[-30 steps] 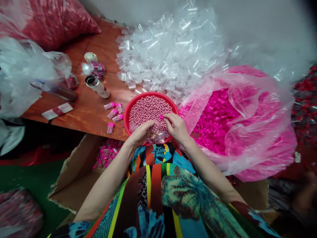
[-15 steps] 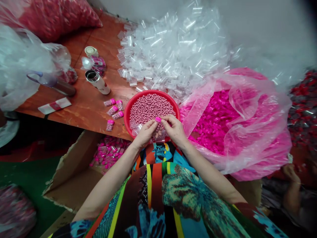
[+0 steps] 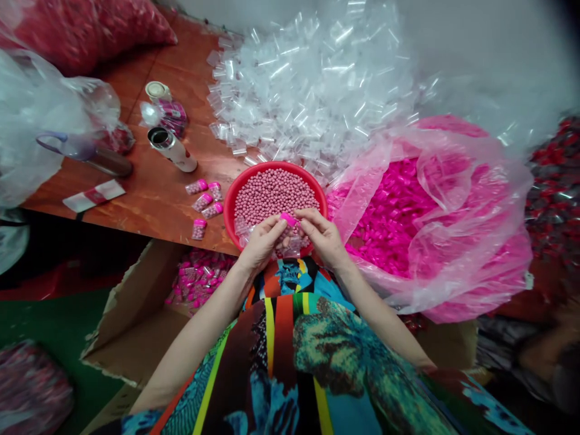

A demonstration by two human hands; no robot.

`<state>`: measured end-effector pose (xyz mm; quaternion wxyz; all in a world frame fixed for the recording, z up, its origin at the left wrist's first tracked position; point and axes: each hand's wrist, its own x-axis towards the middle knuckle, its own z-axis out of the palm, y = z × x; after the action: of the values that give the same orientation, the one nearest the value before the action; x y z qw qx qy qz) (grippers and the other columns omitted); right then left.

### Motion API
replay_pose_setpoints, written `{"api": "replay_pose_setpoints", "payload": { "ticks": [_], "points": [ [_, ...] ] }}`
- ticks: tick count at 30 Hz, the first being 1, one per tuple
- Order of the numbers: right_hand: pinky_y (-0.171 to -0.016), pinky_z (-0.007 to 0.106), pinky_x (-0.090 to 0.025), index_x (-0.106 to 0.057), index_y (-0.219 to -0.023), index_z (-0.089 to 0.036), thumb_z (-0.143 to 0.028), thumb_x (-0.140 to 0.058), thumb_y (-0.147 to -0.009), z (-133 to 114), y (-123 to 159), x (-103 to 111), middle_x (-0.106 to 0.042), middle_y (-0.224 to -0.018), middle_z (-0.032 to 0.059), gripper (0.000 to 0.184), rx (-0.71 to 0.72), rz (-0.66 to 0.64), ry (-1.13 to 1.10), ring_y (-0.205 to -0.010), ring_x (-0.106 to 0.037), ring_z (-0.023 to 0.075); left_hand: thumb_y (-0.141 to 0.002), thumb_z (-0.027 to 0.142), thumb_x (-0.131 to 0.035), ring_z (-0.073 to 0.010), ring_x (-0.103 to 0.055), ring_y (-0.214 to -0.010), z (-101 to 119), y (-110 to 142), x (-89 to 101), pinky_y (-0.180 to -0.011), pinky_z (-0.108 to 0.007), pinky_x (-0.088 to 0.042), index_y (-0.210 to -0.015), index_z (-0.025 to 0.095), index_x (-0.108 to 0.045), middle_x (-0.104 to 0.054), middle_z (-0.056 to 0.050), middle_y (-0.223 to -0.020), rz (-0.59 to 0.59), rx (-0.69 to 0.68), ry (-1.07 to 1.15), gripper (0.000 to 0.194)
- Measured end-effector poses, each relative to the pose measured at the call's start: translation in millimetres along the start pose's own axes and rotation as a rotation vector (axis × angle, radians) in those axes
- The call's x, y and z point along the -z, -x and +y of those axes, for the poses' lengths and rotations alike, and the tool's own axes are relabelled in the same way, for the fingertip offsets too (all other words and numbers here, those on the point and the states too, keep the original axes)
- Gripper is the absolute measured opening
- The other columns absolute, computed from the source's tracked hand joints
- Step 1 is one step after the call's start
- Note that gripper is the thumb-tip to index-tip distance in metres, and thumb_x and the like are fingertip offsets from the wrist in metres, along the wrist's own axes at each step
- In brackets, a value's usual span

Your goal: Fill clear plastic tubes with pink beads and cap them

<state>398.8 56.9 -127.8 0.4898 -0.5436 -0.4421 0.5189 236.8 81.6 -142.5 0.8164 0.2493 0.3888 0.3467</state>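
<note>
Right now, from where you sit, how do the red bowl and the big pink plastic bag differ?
The red bowl is round with a smooth rim, while the pink bag is crumpled and loosely folded. The bowl is plainly smaller; the bag spreads much wider. The bowl holds small, round dusty-pink beads, the bag brighter hot-pink pieces. Both are open, with their contents showing.

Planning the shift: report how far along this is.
Five capped bead containers on the table and more in the cardboard box look done. Left hand and right hand hold a pink cap, fit unclear. Beads in the red bowl, heaped clear containers and bagged pink caps remain.
</note>
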Motion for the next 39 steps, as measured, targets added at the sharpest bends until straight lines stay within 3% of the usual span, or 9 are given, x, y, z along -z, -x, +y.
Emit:
{"api": "replay_pose_setpoints", "payload": {
  "ticks": [3,5,9,12,14,18,26,35,39],
  "points": [
    [-0.067,0.025,-0.054,-0.063,-0.106,-0.026,-0.04,-0.08,-0.079,6,-2,-5,-0.062,-0.088,-0.0035,0.035,-0.226,0.228,-0.335,-0.067,-0.06,0.0102,-0.087,0.043,-0.074,-0.0074,-0.05,-0.058,3,-3,2.1,-0.053,-0.02,-0.038,-0.093,0.015,-0.066,-0.06,-0.001,-0.077,-0.024,-0.041,-0.122,0.03],
    [-0.066,0.025,-0.053,-0.062,-0.099,-0.023,-0.042,-0.083,-0.075,9,-2,-8,-0.062,-0.08,-0.0044,0.037,-0.265,0.282,-0.322,-0.064,-0.06,0.0103,-0.086,0.045,-0.074,-0.0076,-0.049,-0.056,3,-3,3.2,-0.052,-0.021,-0.038,-0.092,0.014,-0.066,-0.06,0.0,-0.075,-0.031,-0.048,-0.196,0.032],
    [-0.086,0.034,-0.055,-0.065,-0.111,-0.021,-0.043,-0.071,-0.085,6,1,-8,-0.069,-0.102,0.0042,0.034,-0.126,0.039,0.083,-0.09,-0.067,0.0183,-0.082,0.046,-0.076,-0.0109,-0.055,-0.064,2,-3,4.3,-0.061,-0.023,-0.046,-0.092,0.015,-0.069,-0.065,-0.003,-0.081,0.007,-0.051,-0.203,0.034],
    [-0.105,0.047,-0.048,-0.057,-0.128,-0.022,-0.039,-0.078,-0.079,2,3,-8,-0.063,-0.124,0.0112,0.056,0.065,-0.126,0.53,-0.117,-0.059,0.0294,-0.08,0.045,-0.078,-0.0142,-0.06,-0.073,0,-5,3.6,-0.068,-0.025,-0.049,-0.091,0.015,-0.07,-0.068,-0.004,-0.083,0.058,-0.029,-0.168,0.033],
    [-0.106,0.052,-0.046,-0.054,-0.13,-0.02,-0.035,-0.08,-0.075,2,2,-10,-0.06,-0.125,0.0154,0.063,0.145,-0.147,0.781,-0.121,-0.055,0.0346,-0.08,0.045,-0.078,-0.0151,-0.06,-0.073,-2,-5,1.8,-0.068,-0.026,-0.049,-0.09,0.016,-0.07,-0.068,-0.004,-0.081,0.077,0.005,-0.156,0.032],
    [-0.096,0.053,-0.05,-0.054,-0.121,-0.016,-0.028,-0.072,-0.078,4,-4,-16,-0.06,-0.112,0.0157,0.048,0.219,-0.143,0.989,-0.109,-0.056,0.0349,-0.079,0.041,-0.079,-0.0147,-0.06,-0.075,-6,-3,-3.1,-0.073,-0.025,-0.05,-0.084,0.015,-0.069,-0.068,-0.004,-0.079,0.102,-0.031,-0.126,0.028],
    [-0.097,0.05,-0.049,-0.049,-0.128,-0.011,-0.028,-0.067,-0.08,13,-2,-18,-0.06,-0.116,0.0196,0.054,0.287,-0.212,1.072,-0.111,-0.055,0.0355,-0.076,0.045,-0.081,-0.0116,-0.052,-0.062,-11,-1,-2.7,-0.06,-0.023,-0.045,-0.078,0.016,-0.067,-0.062,-0.001,-0.068,0.122,-0.001,-0.053,0.033],
    [-0.085,0.047,-0.051,-0.055,-0.104,-0.018,-0.031,-0.068,-0.076,20,0,-13,-0.061,-0.098,0.0124,0.034,0.33,-0.177,1.001,-0.096,-0.056,0.0322,-0.081,0.041,-0.079,-0.0115,-0.057,-0.063,-17,1,-4.3,-0.061,-0.024,-0.049,-0.078,0.018,-0.067,-0.065,-0.003,-0.072,0.09,0.089,0.022,0.026],
    [-0.093,0.046,-0.05,-0.055,-0.122,-0.017,-0.034,-0.075,-0.077,31,-4,-11,-0.063,-0.112,0.0142,0.053,0.265,-0.222,0.897,-0.104,-0.058,0.0312,-0.082,0.04,-0.077,-0.0144,-0.057,-0.064,-15,-3,2.8,-0.063,-0.028,-0.049,-0.082,0.018,-0.068,-0.065,-0.003,-0.072,0.123,0.069,-0.036,0.024]
  ]
}}
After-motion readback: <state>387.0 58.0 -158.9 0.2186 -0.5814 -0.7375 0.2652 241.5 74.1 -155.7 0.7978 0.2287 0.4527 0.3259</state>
